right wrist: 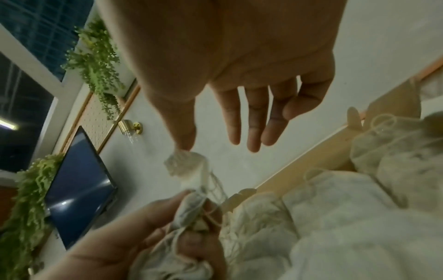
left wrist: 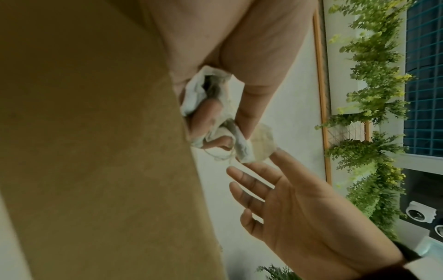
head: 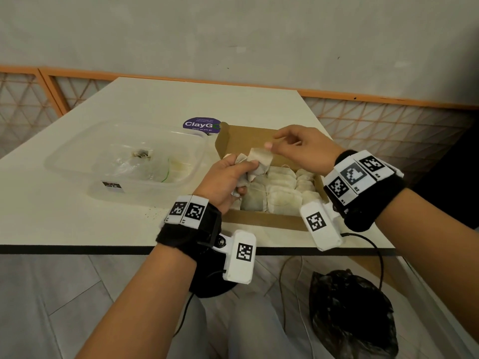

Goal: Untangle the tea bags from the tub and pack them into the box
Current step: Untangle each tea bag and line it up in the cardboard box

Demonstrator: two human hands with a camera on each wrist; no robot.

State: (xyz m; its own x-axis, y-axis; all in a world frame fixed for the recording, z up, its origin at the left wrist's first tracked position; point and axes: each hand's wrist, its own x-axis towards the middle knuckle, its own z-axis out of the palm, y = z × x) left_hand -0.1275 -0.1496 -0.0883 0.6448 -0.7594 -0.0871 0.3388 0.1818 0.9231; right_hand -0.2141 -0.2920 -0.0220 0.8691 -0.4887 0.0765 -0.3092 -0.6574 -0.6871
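My left hand [head: 242, 177] grips a crumpled clump of tea bags [head: 260, 159] with tangled strings, held above the near-left corner of the open cardboard box [head: 259, 220]. My right hand [head: 274, 146] hovers just right of the clump with its fingers straight. Only its thumb tip touches the top bag [right wrist: 185, 164]. In the left wrist view, my curled left fingers [left wrist: 208, 115] wrap the bags beside the box wall [left wrist: 95, 151]. Several packed tea bags [head: 282, 195] fill the box. The clear tub [head: 77, 164] at left holds one small remnant [head: 141, 153] and some plastic film.
A purple round sticker [head: 201, 124] lies on the table behind the box. The table's dark front edge [head: 77, 248] runs close to my wrists. A black plastic bag [head: 350, 314] and cables sit on the floor below. An orange lattice railing [head: 388, 125] borders the table.
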